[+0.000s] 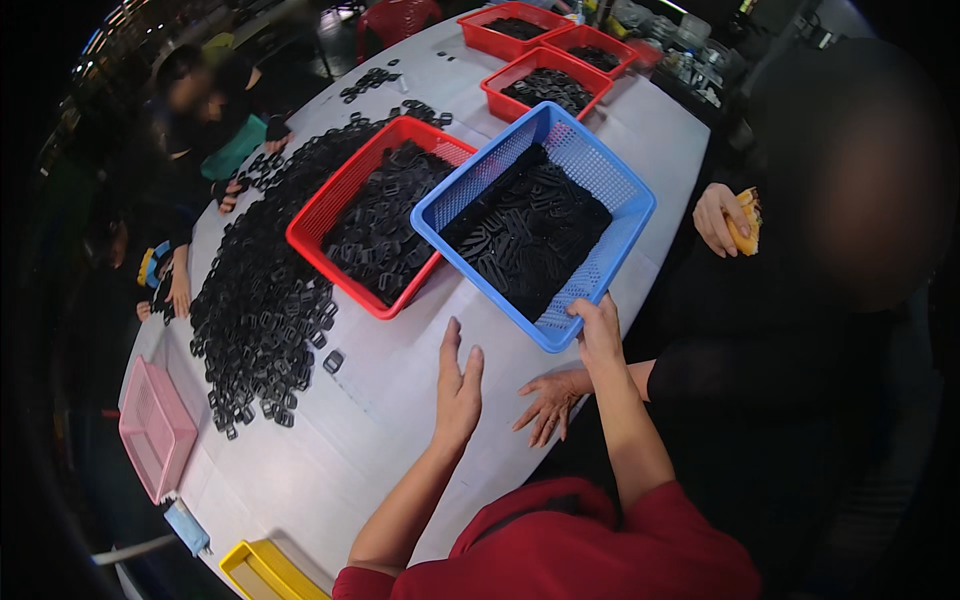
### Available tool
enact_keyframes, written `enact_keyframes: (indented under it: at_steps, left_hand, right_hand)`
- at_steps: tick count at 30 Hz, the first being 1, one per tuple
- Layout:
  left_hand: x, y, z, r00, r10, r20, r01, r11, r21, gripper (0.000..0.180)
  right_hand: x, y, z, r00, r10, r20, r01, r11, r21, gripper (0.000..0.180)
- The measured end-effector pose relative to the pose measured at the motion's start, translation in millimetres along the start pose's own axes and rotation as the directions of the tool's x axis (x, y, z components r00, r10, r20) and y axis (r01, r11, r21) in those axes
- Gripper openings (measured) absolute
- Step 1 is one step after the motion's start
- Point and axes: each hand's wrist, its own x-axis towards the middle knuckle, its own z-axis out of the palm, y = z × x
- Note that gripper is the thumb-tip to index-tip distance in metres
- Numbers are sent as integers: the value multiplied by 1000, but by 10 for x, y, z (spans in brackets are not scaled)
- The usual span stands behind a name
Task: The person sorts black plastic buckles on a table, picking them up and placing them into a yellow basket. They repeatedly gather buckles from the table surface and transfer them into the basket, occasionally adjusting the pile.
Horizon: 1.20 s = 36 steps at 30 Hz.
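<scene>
My right grip (600, 330) is clamped on the near rim of the blue basket (620, 190), with the thumb over the edge. The basket lies ahead of that grip and goes off to its left. My left grip (460, 390) holds nothing: its thumb and fingers are apart, and it is down and left of the basket, not touching. So the right grip is the nearer one. The basket's sides look almost the same from here, so I cannot tell its long way for sure. Lots of thin black pieces (520, 230) lie inside. Its left part covers the edge of a red basket (345, 190) with black buckles (385, 225) in it; I cannot tell if it rests there or hangs above. Farther left, a big heap of buckles (260, 310) sits on the white desk (380, 440). Just beside my right forearm (640, 430), another person's hand (548, 402) is spread over the desk. Far out are more red baskets (503, 103).
</scene>
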Motion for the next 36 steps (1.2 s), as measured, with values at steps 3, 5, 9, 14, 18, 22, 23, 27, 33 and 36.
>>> enact_keyframes:
  at_steps: [3,5,9,14,18,22,23,27,33,36]
  left_hand:
    - [113,-347,-13,1000,29,-9,-26,970,241,59]
    - [182,-714,-57,998,55,18,-57,897,439,58]
    - [404,-1622,-176,981,120,154,-195,626,755,60]
    - [541,-1899,-191,943,-211,259,-161,393,905,76]
    - [509,-1969,-276,938,-220,270,-178,364,914,80]
    - [511,-1946,-259,938,-227,262,-177,336,925,81]
    - [511,-1942,-255,937,-234,260,-177,324,929,81]
    - [510,-1884,-226,937,-253,241,-151,330,932,80]
    - [496,-1934,-231,931,-278,238,-142,325,935,81]
    - [502,-1938,-222,917,-328,225,-105,345,933,81]
  right_hand:
    - [374,120,-213,998,2,-55,-5,999,-43,34]
    - [562,121,-326,994,48,-93,-53,997,-48,37]
    - [848,190,-558,970,18,-241,-6,999,49,38]
    - [1541,432,-950,932,-2,-362,-10,999,-32,31]
    - [2095,441,-1276,921,-15,-389,28,999,28,24]
    - [2750,309,-1519,909,-21,-417,-4,998,-58,33]
    - [2893,245,-1550,900,-16,-437,-25,996,-88,34]
    - [3601,127,-1851,904,-75,-421,39,995,-93,29]
    - [4496,-38,-2250,913,-64,-404,1,988,-156,33]
    - [4904,-28,-2410,950,-116,-291,61,980,-189,24]
